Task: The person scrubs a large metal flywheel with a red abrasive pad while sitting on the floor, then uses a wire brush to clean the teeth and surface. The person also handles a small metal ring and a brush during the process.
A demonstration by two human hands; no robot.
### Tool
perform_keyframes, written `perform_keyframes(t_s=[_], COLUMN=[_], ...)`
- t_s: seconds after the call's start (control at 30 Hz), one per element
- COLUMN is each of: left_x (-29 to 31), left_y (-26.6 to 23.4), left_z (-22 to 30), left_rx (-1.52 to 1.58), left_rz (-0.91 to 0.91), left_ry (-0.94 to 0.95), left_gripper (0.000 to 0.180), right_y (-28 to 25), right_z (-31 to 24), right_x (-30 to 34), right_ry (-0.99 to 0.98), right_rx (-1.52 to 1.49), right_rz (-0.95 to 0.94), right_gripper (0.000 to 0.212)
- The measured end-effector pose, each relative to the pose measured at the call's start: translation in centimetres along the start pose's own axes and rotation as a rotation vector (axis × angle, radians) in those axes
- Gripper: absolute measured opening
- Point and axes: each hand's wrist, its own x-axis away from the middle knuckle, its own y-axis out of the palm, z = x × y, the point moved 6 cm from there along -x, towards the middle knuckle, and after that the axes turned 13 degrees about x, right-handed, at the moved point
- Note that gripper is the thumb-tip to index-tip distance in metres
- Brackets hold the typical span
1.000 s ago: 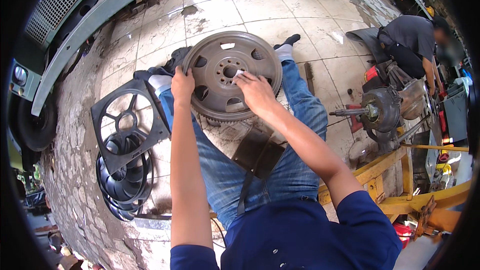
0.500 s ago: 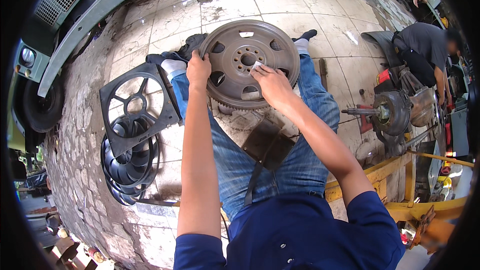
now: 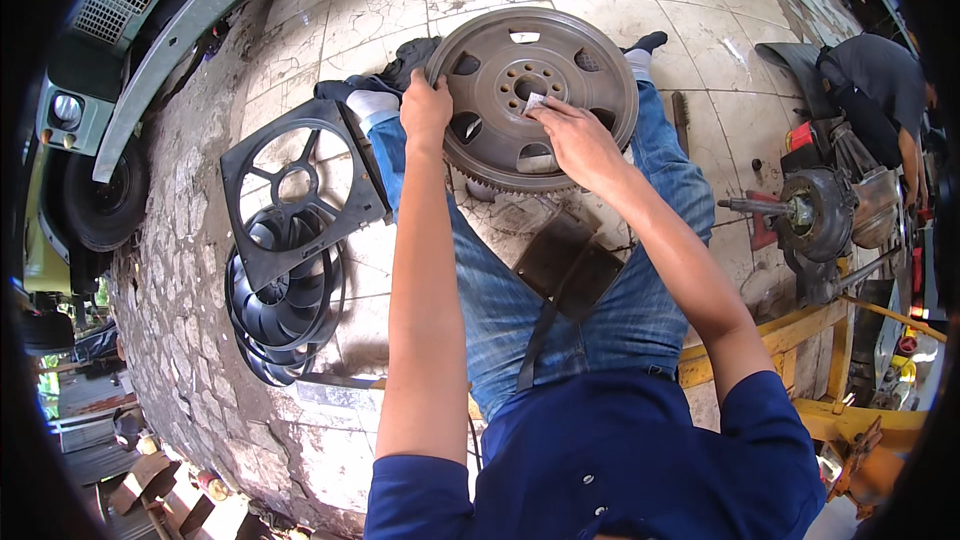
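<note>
Straight ahead of us, toward twelve o'clock, a toothed metal wheel [image 3: 500, 125] sits between our lower legs, its holed face turned up to us. Our left hand [image 3: 427, 110] grips its rim at the wheel's own nine o'clock, fingers wrapped over the edge. Our right hand [image 3: 580, 140] reaches in from five o'clock and pinches a small pale piece [image 3: 534, 103] against the face, just beside the centre hole, at about its five o'clock. At six o'clock from the wheel, a dark two-part piece [image 3: 555, 260] lies between our thighs, over the blue jeans [image 3: 655, 200]. Toward eight o'clock, a black shroud [image 3: 365, 180] overlaps a black fan [image 3: 285, 310] on the floor. Well apart, toward four o'clock, stands a greasy assembly [image 3: 820, 215] with a protruding shaft; a co-worker [image 3: 870, 90] in dark clothing bends beside it, at three o'clock. Nearer us, toward five o'clock, runs a yellow frame [image 3: 730, 358].
</note>
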Motion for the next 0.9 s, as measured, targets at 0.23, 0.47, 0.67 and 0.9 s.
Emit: perform_keyframes(t_s=[0.23,0.47,0.67,0.9], left_x=[0.1,-0.8,-0.4,-0.5], left_y=[-0.2,0.0,0.0,0.1], left_z=[0.1,-1.2,-0.3,-0.4], left_rx=[0.014,-0.034,-0.015,-0.034], left_rz=[-0.002,0.044,0.025,0.005], left_ry=[-0.001,0.073,0.059,0.061], left_gripper=[0.051,0.046,0.045,0.046], right_y=[-1.4,-0.7,-0.8,-0.9], right_z=[-1.3,-2.0,0.7,1.3], right_x=[-0.1,0.1,-1.0,-1.1], right_ry=[0.062,-0.023,0.113,0.252], right_rx=[0.155,0.131,-0.204,-0.396], right_rz=[-0.03,-0.042,-0.157,-0.116], right_gripper=[0.058,0.055,0.042,0.042])
